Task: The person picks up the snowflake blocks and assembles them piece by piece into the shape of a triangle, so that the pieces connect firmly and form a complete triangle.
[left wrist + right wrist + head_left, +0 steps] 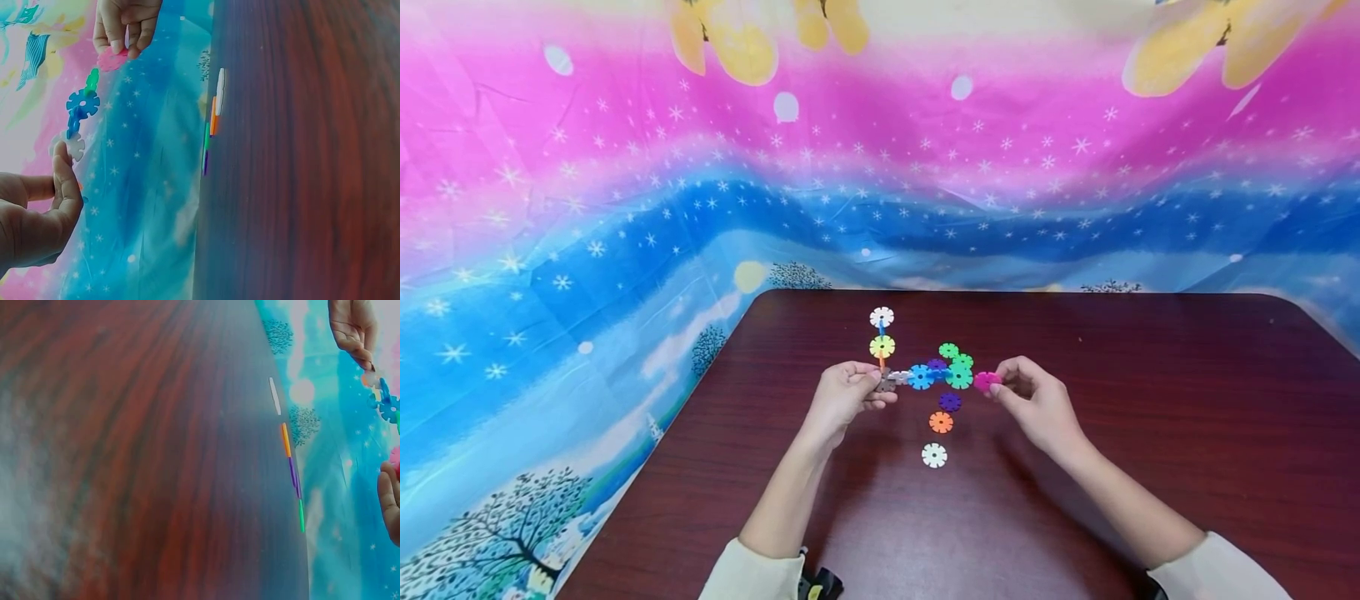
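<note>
We pinch the brown disc point(887, 386) between thumb and fingers of our left hand point(844, 398), holding the chain point(916, 380) up above the table point(1187, 400). Our right hand point(1039, 404), its fingers bent, pinches the pink disc point(985, 381) just beside the green disc point(958, 379) at the chain's right end; we cannot tell whether the two touch. On the table lie the white disc point(929, 456), the orange disc point(936, 423) and the purple disc point(950, 402).
</note>
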`<move>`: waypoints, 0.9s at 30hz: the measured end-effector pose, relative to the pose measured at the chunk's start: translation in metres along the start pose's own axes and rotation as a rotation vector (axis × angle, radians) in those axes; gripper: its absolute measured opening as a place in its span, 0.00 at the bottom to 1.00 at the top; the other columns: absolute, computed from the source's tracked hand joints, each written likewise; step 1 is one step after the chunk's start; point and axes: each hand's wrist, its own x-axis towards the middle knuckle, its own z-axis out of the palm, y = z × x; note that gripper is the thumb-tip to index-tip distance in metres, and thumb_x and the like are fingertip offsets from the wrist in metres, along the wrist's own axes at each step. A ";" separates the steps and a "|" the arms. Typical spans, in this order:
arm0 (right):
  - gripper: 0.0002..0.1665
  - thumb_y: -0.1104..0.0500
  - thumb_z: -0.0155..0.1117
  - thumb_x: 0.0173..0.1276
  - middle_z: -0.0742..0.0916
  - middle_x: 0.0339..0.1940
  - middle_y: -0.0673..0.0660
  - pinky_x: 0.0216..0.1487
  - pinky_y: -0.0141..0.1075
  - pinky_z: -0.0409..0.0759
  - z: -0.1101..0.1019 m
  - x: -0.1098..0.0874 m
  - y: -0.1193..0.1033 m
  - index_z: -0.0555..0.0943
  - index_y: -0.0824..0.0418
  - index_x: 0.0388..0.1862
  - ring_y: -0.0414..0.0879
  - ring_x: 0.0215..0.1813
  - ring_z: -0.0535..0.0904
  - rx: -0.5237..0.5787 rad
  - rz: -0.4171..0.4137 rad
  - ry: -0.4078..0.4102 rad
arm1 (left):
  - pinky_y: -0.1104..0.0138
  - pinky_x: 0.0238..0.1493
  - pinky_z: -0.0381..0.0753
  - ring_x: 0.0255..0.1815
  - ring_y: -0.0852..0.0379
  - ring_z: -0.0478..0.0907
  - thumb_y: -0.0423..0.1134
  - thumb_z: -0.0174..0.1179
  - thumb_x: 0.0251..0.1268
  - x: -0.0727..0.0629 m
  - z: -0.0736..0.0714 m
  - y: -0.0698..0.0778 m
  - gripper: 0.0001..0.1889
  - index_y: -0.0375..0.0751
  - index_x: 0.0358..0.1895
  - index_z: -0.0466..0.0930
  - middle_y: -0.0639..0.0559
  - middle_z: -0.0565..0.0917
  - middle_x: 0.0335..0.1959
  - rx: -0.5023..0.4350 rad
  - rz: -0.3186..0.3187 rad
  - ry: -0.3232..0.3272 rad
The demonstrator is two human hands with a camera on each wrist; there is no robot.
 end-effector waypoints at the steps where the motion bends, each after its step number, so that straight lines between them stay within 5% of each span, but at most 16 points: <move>1: 0.06 0.69 0.63 0.60 0.84 0.27 0.57 0.27 0.29 0.76 0.000 0.000 0.001 0.76 0.64 0.34 0.44 0.28 0.80 0.016 -0.004 0.002 | 0.73 0.27 0.80 0.24 0.57 0.82 0.26 0.52 0.65 0.000 0.000 0.000 0.08 0.21 0.43 0.72 0.31 0.82 0.35 0.004 -0.003 -0.004; 12: 0.06 0.70 0.63 0.60 0.85 0.28 0.61 0.27 0.28 0.77 0.000 -0.001 0.000 0.75 0.66 0.35 0.42 0.29 0.80 0.090 -0.016 0.013 | 0.72 0.28 0.81 0.26 0.55 0.83 0.27 0.53 0.65 -0.001 0.002 0.001 0.09 0.23 0.43 0.73 0.36 0.83 0.33 0.024 -0.034 -0.013; 27: 0.06 0.69 0.65 0.58 0.85 0.24 0.57 0.22 0.29 0.72 0.000 -0.001 0.001 0.77 0.63 0.31 0.41 0.25 0.78 0.044 -0.026 -0.004 | 0.73 0.27 0.80 0.25 0.56 0.83 0.25 0.53 0.64 -0.001 0.005 0.002 0.08 0.21 0.43 0.73 0.35 0.83 0.34 0.031 -0.042 0.000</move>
